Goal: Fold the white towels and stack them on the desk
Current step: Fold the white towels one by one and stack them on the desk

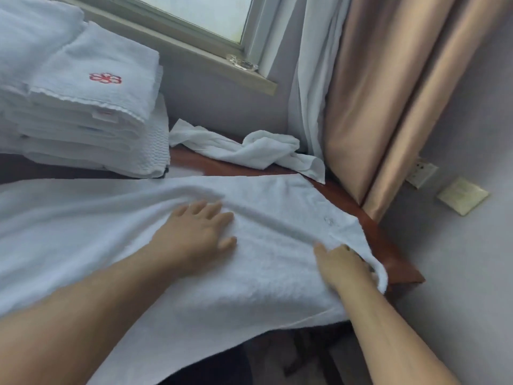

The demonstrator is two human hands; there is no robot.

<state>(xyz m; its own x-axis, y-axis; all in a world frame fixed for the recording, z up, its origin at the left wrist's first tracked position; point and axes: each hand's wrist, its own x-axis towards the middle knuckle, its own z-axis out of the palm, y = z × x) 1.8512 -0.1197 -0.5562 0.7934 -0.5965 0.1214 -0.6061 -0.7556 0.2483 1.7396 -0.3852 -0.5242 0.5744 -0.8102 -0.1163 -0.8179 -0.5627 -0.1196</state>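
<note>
white towel (111, 218), spread across the desk (388, 245).
soft, limp, probably light; my left hand (194, 232) presses it flat, fingers spread; my right hand (344, 265) pinches its right edge, the sensible hold.

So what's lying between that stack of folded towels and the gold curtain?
A crumpled white towel, not yet folded, lies there on the wooden desk, seen in the head view.

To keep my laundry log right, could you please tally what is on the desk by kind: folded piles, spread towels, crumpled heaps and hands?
pile of folded towels: 1
spread towel: 1
crumpled heap of white cloth: 1
hands, the left hand and the right hand: 2
Total: 5
</note>
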